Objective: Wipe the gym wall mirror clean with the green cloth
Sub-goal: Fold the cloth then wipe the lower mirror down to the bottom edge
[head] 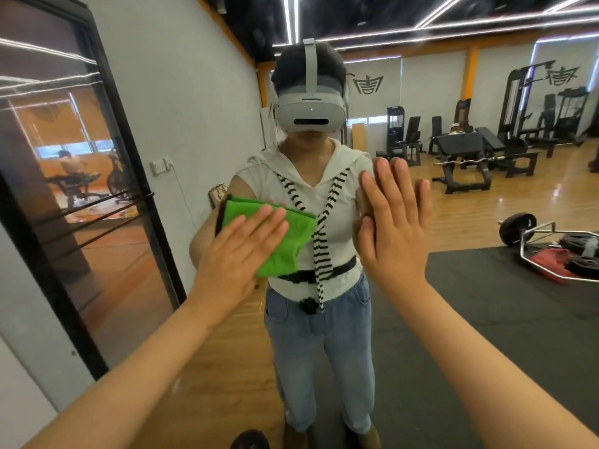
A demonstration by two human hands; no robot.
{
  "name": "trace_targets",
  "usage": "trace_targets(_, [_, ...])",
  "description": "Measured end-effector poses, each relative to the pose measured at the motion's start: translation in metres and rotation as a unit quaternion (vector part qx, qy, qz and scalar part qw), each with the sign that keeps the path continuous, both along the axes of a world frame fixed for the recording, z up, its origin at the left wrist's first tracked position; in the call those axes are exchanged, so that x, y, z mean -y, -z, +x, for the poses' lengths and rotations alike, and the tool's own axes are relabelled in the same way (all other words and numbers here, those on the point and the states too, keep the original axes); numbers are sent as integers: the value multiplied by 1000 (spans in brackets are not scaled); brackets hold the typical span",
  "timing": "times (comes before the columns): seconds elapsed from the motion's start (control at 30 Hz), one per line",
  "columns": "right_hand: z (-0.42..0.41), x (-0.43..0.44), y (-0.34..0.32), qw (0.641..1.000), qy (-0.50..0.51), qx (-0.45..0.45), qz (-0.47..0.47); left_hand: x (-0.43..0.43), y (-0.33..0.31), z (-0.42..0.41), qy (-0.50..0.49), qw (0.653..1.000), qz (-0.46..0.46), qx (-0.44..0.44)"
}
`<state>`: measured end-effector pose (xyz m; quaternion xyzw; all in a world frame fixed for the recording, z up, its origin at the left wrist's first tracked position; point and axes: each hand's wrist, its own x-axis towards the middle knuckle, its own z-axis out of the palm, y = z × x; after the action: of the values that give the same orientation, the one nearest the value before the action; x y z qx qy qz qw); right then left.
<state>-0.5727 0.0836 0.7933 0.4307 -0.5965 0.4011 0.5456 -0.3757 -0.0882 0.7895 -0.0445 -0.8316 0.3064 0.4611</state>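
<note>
Gym mirror (453, 286), left hand (240, 251) flat on green cloth (291, 241), right hand (393, 228) flat

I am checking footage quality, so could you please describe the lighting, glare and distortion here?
Head view: even indoor light, no hard shadows; the ceiling light strips streak white and glare across the glass door; the wide lens bows its black frame; the left hand, green cloth and right hand on the mirror look slightly soft.
</note>
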Motion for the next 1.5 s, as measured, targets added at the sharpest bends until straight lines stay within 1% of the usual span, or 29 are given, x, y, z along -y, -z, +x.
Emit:
trace_targets(0.03, [9,3,2,1000,-14,13,3,-2,6,1,-4,999,27,-19])
trace_targets(0.07, [20,7,5,999,-30,9,19,-2,21,1,-12,999,16,-26])
trace_targets(0.1, [31,12,10,998,-46,-10,43,-1,43,2,-17,1000,-18,-11])
trace_targets(0.17, [46,23,24,994,-67,-41,78,10,88,9,-11,990,-114,77])
trace_targets(0.2, [48,29,30,994,-66,-42,80,16,100,16,-15,981,-156,117])
trace_targets(0.27, [46,37,39,996,-41,-44,73,24,94,26,-21,968,-208,143])
trace_targets(0.33, [41,41,44,996,-9,-56,69,28,64,34,-10,972,-193,137])
trace_targets(0.47, [40,43,45,996,1,-64,64,35,-11,45,-29,997,-72,26])
trace_targets(0.53, [39,43,46,996,1,-67,63,28,-16,38,-35,999,-9,-11])
trace_targets(0.57, [38,43,46,996,2,-68,62,24,-7,32,-36,999,-11,-5])
trace_targets(0.6, [37,43,47,996,2,-70,63,20,8,26,-33,998,-46,19])
trace_targets(0.67, [37,43,47,995,3,-74,65,23,32,24,-10,979,-171,107])
trace_targets(0.7, [37,43,47,995,4,-76,64,27,31,25,-6,968,-209,136])
trace_targets(0.73, [37,43,47,995,5,-77,63,29,21,26,-7,966,-219,137])
trace_targets(0.77, [37,43,47,995,6,-77,62,28,5,26,-9,971,-213,113])
trace_targets(0.8, [36,44,47,995,8,-77,63,25,-14,24,-10,980,-186,74])
trace_targets(0.83, [36,44,48,995,12,-78,63,23,-35,21,-12,989,-148,23])
trace_targets(0.9, [36,45,48,995,21,-78,61,18,-69,13,-21,996,-63,-62])
trace_targets(0.93, [36,45,49,995,24,-79,59,13,-76,7,-24,995,-33,-90])
trace_targets(0.97, [36,45,49,995,23,-80,56,7,-74,2,-21,994,-25,-100])
trace_targets(1.0, [35,45,49,995,20,-83,54,2,-65,-4,-12,995,-42,-85])
trace_targets(1.07, [33,47,49,994,14,-91,51,-3,-42,-7,9,994,-111,-20])
trace_targets(1.1, [32,47,50,994,15,-93,51,-1,-39,-5,14,991,-134,10])
trace_targets(1.13, [32,48,50,994,19,-93,51,2,-47,-2,17,990,-141,21])
trace_targets(1.2, [33,47,50,994,34,-89,52,8,-77,-1,16,991,-129,-16])
trace_targets(1.27, [33,47,50,994,44,-90,53,12,-109,-2,4,993,-83,-83])
trace_targets(1.33, [33,48,51,993,51,-93,51,8,-121,-8,1,992,-46,-117])
trace_targets(1.4, [33,49,51,993,52,-93,48,2,-104,-10,3,993,-55,-103])
trace_targets(1.5, [33,50,51,992,56,-98,49,7,-68,3,5,993,-119,-21])
